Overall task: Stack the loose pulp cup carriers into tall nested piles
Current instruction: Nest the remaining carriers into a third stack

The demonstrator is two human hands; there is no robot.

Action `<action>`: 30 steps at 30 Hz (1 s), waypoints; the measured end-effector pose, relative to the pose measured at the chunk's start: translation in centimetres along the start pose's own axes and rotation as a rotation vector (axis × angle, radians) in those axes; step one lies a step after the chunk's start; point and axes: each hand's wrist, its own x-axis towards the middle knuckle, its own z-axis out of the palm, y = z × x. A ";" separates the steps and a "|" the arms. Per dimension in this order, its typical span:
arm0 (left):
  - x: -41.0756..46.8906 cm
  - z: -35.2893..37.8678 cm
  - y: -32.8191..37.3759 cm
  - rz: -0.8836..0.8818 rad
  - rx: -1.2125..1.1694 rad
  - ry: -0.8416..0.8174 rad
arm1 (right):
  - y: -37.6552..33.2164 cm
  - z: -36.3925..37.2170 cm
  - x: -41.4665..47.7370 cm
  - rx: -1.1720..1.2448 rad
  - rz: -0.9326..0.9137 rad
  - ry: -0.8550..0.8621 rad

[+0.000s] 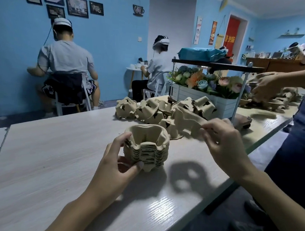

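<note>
At the centre of the frame, a nested pile of pulp cup carriers (146, 148) stands upright on the pale wood-grain counter (48, 161). The left hand (118, 162) grips it from the left side, fingers curled against its ribbed edge and thumb pressed near its base. Just right of the pile and a little higher, the right hand (223, 140) pinches the edge of a single carrier (184, 121) between thumb and fingertips, holding it tilted in the air, apart from the pile; its shadow (186, 179) falls on the counter below. Behind it, toward the upper middle, a heap of loose carriers (148, 109) lies jumbled on the counter, touching one another. Beyond the heap sits a white slatted box of artificial flowers (205, 90). At the right edge another person's hand (266, 86) reaches over more carriers farther along the counter. In the upper left, two people sit with their backs turned before a blue wall.
</note>
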 end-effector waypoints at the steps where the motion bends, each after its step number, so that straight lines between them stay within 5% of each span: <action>1: 0.3 0.2 0.0 0.000 0.005 0.001 | -1.0 0.2 0.6 0.015 -0.039 0.012; 11: 2.9 1.6 -0.2 -0.038 -0.057 0.043 | -4.8 5.0 3.3 -0.041 -0.258 -0.174; 17: 4.0 1.9 -0.7 -0.018 -0.030 0.004 | -3.1 5.4 2.5 0.239 -0.167 -0.175; 25: 4.5 2.4 -1.6 0.040 0.016 -0.023 | 3.0 8.2 2.9 0.575 0.681 0.063; 30: 4.6 2.4 -2.0 0.044 0.015 -0.031 | 5.5 9.7 4.8 0.687 0.838 0.255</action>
